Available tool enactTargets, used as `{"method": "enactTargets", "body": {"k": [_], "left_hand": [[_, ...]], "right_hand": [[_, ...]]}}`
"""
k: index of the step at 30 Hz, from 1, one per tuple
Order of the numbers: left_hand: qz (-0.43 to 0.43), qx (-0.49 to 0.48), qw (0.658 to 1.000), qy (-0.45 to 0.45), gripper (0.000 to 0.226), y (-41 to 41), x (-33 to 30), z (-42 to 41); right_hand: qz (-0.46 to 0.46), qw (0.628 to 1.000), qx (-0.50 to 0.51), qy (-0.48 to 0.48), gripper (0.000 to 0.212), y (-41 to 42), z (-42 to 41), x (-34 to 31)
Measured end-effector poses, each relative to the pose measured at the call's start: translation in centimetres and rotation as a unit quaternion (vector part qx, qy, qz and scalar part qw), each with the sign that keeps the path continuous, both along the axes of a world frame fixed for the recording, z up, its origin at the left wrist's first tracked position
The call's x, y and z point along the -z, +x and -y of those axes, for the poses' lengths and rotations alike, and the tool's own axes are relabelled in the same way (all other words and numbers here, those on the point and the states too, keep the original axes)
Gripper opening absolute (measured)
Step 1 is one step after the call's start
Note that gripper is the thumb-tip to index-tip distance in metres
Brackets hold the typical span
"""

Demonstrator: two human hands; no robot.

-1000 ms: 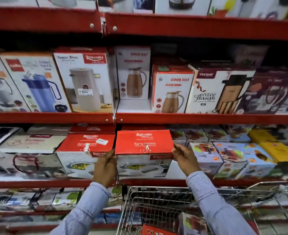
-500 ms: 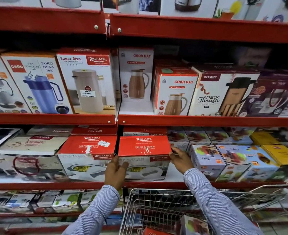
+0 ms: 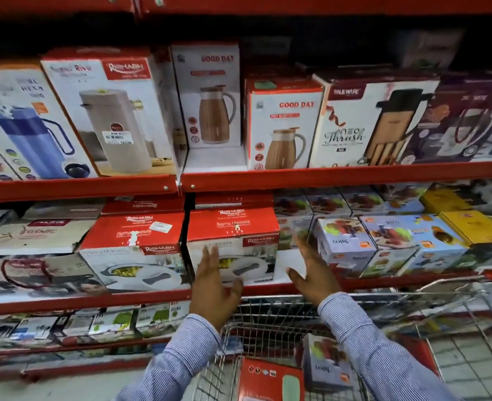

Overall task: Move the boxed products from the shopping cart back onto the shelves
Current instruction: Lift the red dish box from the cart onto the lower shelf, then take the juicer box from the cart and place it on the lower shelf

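Note:
A red-topped Rishabh casserole box (image 3: pixel 233 230) rests on the red middle shelf (image 3: pixel 354 283), beside an identical box (image 3: pixel 132 235) on its left. My left hand (image 3: pixel 214 287) hovers just in front of the box's front face, fingers spread, holding nothing. My right hand (image 3: pixel 311 273) is open at the box's right side, off it. Below, the wire shopping cart (image 3: pixel 267 319) holds a red box (image 3: pixel 270 380) and a white juicer box (image 3: pixel 325 366).
Several juicer boxes (image 3: pixel 346 244) stand right of the casserole box, with a narrow white gap between. Flask and jug boxes (image 3: pixel 282 125) fill the shelf above. Small boxes line the lower shelf (image 3: pixel 79 322) at the left. Tiled floor shows at the bottom right.
The casserole box has been set down on the shelf and pushed in. Both hands have let go of it and drawn back, now open. The camera has tilted downward.

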State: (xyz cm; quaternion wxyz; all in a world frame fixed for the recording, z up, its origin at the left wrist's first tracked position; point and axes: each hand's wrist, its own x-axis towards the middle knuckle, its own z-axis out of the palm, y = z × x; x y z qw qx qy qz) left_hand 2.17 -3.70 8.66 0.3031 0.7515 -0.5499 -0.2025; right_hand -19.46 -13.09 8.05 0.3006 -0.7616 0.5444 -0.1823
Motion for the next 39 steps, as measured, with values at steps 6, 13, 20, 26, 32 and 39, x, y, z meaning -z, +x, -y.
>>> {"method": "enactTargets", "body": {"k": [6,13,20,26,32,39], "left_hand": [[0.226,0.168,0.957,0.078,0.082,-5.9,4.4,0.5],[0.289,0.312,0.884,0.194,0.077,-13.6,11.3,0.9],[0.049,0.251,0.902,0.347,0.07,-20.2,17.4,1.8],[-0.154,0.042,0.9,0.406,0.063,-24.2,17.6,3.6],[-0.268,-0.078,0.855,0.436,0.044,-23.7,18.6,4.4],[-0.294,-0.08,0.853,0.423,0.052,-22.1,14.5,5.0]], "right_hand": [[-0.213,0.975,0.01,-0.059,0.084,-6.3,-2.9,4.5],[-0.27,0.959,0.047,0.072,0.082,-14.4,-6.0,12.0],[-0.201,0.933,0.09,0.286,0.069,-17.5,-6.6,19.8],[-0.055,0.906,0.173,0.383,0.047,-17.9,-6.5,23.5],[0.092,0.868,0.214,0.439,0.032,-18.8,-5.5,28.9],[0.125,0.899,0.285,0.307,0.036,-17.4,-5.4,19.5]]}}
